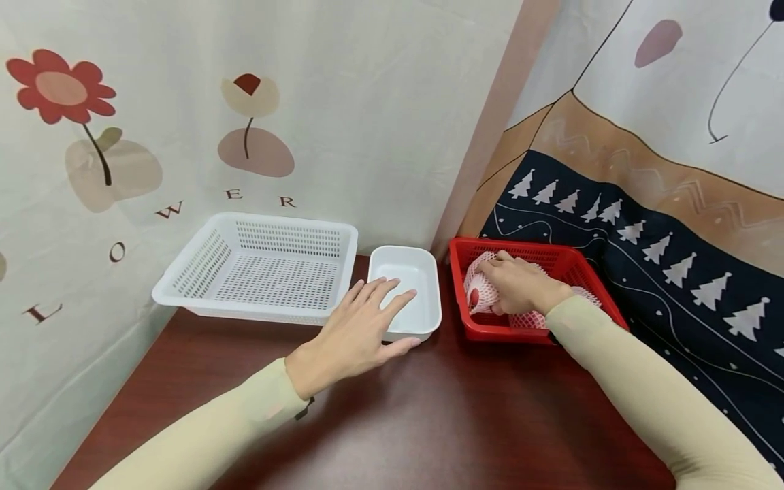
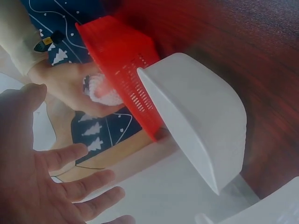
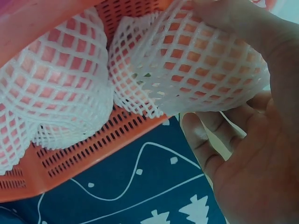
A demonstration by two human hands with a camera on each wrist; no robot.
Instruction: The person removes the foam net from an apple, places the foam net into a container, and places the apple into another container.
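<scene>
In the head view, my right hand (image 1: 520,282) reaches into the red basket (image 1: 508,333) and grips a reddish fruit in a white foam net (image 1: 482,292). Up close in the right wrist view, thumb and fingers curl round that netted fruit (image 3: 205,65) near the basket's wall. More netted fruit (image 3: 51,74) lies beside it in the basket. My left hand (image 1: 352,333) is spread, palm down, over the near left edge of the small white tray (image 1: 419,272). Nothing is in the left palm, as the left wrist view shows.
A larger white perforated basket (image 1: 275,279) stands left of the tray on the dark red-brown table (image 1: 416,422). Behind the containers hangs a pale curtain (image 1: 380,136) with printed flowers. A dark blue cloth with white trees (image 1: 612,224) borders the red basket's right side.
</scene>
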